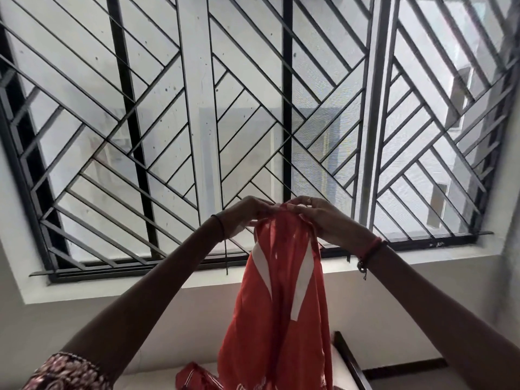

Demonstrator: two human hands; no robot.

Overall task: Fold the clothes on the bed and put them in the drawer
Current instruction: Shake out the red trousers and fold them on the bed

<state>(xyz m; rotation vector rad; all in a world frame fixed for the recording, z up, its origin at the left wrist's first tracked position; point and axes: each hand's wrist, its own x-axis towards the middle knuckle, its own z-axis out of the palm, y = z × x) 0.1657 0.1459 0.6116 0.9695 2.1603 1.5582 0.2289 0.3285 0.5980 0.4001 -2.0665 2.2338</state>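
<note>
An orange-red garment (pixel 284 299) with white stripes hangs straight down in front of a window. My left hand (pixel 243 213) and my right hand (pixel 316 213) are raised close together and both pinch its top edge. The cloth's lower end reaches the bottom of the view, where it bunches over the white bed (pixel 135 384). The drawer is out of view.
A large window with a black diagonal metal grille (pixel 197 108) fills the upper view, with a white sill (pixel 168 280) below it. A dark wooden bed frame edge (pixel 349 361) runs at the lower right next to the wall.
</note>
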